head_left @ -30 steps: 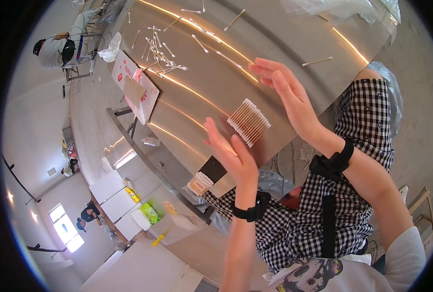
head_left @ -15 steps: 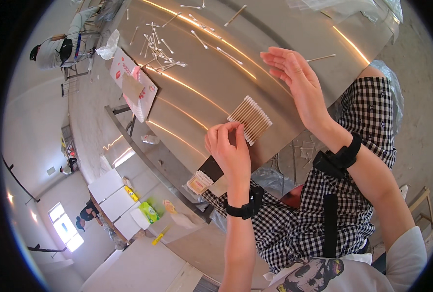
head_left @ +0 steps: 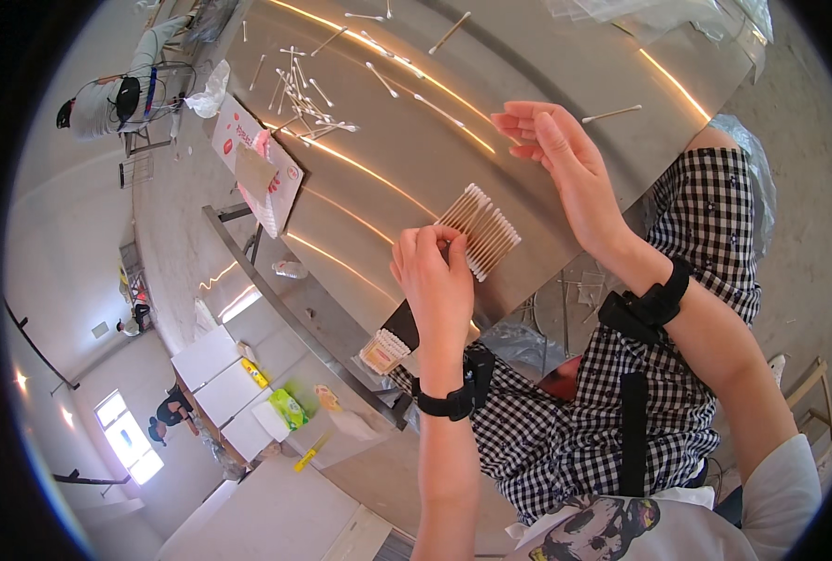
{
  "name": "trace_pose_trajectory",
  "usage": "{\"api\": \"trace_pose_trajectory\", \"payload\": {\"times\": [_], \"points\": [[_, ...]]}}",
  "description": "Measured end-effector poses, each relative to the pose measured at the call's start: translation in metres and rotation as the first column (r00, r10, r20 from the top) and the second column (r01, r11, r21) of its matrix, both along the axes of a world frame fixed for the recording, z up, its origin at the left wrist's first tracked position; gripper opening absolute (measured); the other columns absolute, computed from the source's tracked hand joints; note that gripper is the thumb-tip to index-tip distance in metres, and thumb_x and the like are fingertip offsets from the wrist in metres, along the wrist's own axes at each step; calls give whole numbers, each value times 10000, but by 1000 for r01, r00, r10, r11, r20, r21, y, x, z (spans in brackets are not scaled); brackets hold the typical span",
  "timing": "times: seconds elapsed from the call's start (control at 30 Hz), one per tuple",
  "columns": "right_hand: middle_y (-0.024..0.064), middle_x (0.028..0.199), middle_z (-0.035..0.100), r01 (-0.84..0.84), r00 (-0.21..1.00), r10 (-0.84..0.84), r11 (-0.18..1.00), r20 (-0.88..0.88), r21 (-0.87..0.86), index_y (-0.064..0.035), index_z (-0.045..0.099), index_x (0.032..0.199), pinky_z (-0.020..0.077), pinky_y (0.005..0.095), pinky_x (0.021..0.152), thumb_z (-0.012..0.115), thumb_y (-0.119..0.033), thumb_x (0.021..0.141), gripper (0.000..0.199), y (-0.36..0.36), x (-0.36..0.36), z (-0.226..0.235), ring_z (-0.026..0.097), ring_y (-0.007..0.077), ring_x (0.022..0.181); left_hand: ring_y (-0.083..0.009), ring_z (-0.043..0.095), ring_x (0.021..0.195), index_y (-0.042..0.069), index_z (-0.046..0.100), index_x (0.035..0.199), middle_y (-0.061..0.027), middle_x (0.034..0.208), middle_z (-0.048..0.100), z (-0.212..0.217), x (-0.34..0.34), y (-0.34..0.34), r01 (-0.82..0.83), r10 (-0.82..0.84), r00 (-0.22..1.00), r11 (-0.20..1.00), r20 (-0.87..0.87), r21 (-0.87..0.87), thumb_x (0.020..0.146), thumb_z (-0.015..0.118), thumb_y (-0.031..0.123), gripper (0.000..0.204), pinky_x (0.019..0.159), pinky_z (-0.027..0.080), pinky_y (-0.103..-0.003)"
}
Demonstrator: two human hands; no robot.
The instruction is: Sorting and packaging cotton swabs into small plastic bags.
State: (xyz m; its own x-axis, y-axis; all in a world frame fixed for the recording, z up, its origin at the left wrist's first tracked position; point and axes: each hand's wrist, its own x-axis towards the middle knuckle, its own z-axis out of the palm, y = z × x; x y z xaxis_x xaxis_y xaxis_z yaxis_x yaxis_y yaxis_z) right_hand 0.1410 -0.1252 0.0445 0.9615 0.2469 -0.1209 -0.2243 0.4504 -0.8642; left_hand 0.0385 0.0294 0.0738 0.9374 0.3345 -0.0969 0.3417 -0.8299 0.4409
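A row of cotton swabs [head_left: 493, 238] lies side by side on the shiny metal table [head_left: 360, 201]. My left hand [head_left: 432, 280] is at the row's left edge, fingers curled and closed on the swabs there; its fingertips are partly hidden. The swabs on that side stand out a little beyond the others. My right hand [head_left: 570, 164] hovers to the upper right of the row, open and holding nothing, fingers loosely extended. A loose heap of cotton swabs [head_left: 308, 107] is spread at the table's far left. Below my left hand, a packed bundle of swabs [head_left: 384, 352] sits at the table's corner by a dark block [head_left: 403, 325].
A white and pink printed card [head_left: 271, 182] rests on the left table edge. Single swabs, one being a swab [head_left: 612, 113] beyond my right hand, are scattered about. Clear plastic bags [head_left: 659, 11] occupy the far right. Other people [head_left: 168, 411] are in the background at left.
My left hand has shifted slightly left. The left swabs of the row now stick out past the rest. My right hand has moved slightly, its fingers a bit more bent.
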Motion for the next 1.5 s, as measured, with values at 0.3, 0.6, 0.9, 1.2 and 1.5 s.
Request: {"api": "trace_pose_trajectory", "payload": {"times": [0.3, 0.6, 0.9, 1.2, 1.5], "points": [[49, 1027, 665, -171, 951, 234, 942, 200, -289, -54, 667, 1116, 493, 278, 771, 618, -213, 987, 211, 3, -14, 1, 609, 128, 907, -307, 526, 1016, 27, 570, 961, -112, 988, 559, 9, -10, -4, -5, -3, 986, 999, 165, 47, 923, 627, 117, 114, 969, 379, -422], [73, 863, 667, -349, 854, 444, 875, 271, -335, -19, 689, 995, 501, 282, 680, 699, -110, 903, 130, -2, -13, 18, 618, 158, 744, -308, 505, 1068, 60, 549, 943, -91, 1068, 547, 23, -8, -13, 101, -99, 963, 995, 252, 4, 919, 632, 112, 100, 970, 359, -438], [23, 966, 682, 105, 872, 270, 712, 409, -694, -2, 669, 1057, 513, 229, 795, 624, -53, 952, 125, -139, 8, 105, 629, 91, 852, -363, 381, 1380, 11, 287, 1499, -147, 1478, 486, -4, -12, 4, 188, -180, 974, 981, 137, -51, 829, 402, -81, 686, 1180, 236, -466], [49, 942, 660, 199, 970, 129, 72, 207, -977, -29, 661, 1078, 490, 267, 764, 640, -56, 933, 149, -254, -41, 89, 579, 121, 804, -420, 231, 1468, -39, 227, 1523, -210, 1540, 364, 3, -41, -19, 109, -77, 981, 978, 179, -180, 847, 498, -32, 729, 1204, 193, -520], [64, 812, 644, -780, 620, 574, 527, 535, 338, -7, 663, 850, 482, 370, 663, 786, -338, 869, 353, -102, -87, 151, 637, 226, 778, -394, 185, 1492, -12, 168, 1552, -226, 1596, 238, -22, -56, -18, 38, -41, 990, 999, 133, 23, 804, 795, 248, 1010, 1211, 178, -504]]}}
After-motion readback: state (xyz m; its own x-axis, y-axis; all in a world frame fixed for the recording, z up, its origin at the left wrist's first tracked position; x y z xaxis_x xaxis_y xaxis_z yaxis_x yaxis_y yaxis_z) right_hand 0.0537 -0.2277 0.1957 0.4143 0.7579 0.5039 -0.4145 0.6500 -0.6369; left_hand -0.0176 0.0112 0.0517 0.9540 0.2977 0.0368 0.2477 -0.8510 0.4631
